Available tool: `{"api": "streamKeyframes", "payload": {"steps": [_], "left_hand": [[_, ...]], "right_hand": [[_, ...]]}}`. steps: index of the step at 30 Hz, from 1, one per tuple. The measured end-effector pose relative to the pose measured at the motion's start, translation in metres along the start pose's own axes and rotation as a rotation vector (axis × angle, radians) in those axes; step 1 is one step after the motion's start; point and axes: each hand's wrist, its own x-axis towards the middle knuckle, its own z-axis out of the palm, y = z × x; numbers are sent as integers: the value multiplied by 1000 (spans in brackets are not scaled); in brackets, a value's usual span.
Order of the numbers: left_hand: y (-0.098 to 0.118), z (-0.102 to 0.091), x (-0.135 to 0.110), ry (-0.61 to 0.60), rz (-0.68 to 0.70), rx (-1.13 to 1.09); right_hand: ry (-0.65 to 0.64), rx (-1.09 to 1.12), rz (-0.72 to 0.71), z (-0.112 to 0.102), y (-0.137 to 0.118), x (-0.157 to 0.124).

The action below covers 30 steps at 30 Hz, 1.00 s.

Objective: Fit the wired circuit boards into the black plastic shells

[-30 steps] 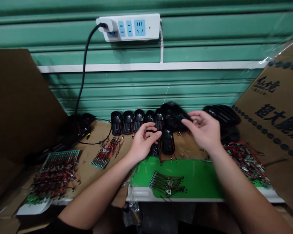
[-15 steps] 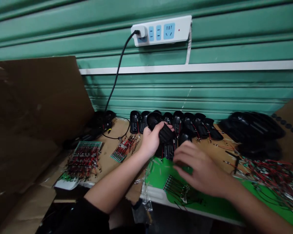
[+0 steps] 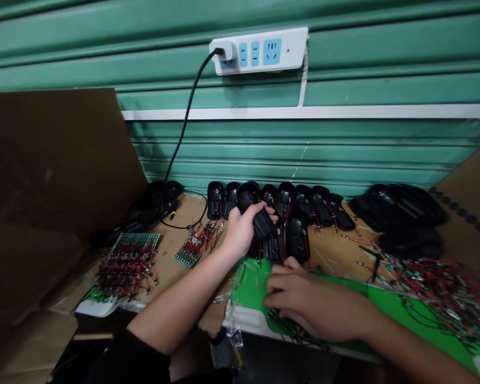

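My left hand [image 3: 240, 230] is wrapped round a black plastic shell [image 3: 255, 212], held just above a row of similar black shells [image 3: 304, 205] along the back of the bench. My right hand [image 3: 310, 304] lies low on the green mat [image 3: 388, 309] at its front left, palm down, fingers curled over a small bundle of thin black and red wires [image 3: 294, 330] that it mostly hides. Two more black shells [image 3: 288, 242] lie between my hands.
A white power strip [image 3: 260, 50] hangs on the green shutter with a black cable running down. Green strips with red wired parts [image 3: 130, 261] lie at left, a tangle of red wires [image 3: 444, 290] at right, a black shell stack [image 3: 400, 208] beyond, cardboard on both sides.
My left hand has picked up a black shell and holds it. My right hand dropped from the back row down onto the wire bundle on the green mat. The view swung left.
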Motion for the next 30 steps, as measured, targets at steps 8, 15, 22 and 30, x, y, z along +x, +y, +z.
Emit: {"api": "streamKeyframes", "payload": {"steps": [8, 15, 22, 30], "left_hand": [[1, -4, 3, -8, 11, 95], [4, -3, 6, 43, 23, 82], [-5, 2, -2, -2, -16, 144], [-18, 8, -17, -111, -34, 249]], "right_hand": [[495, 606, 7, -45, 28, -32], [1170, 1100, 248, -48, 59, -28], [1446, 515, 299, -23, 69, -1], [1161, -291, 126, -1, 55, 14]]}}
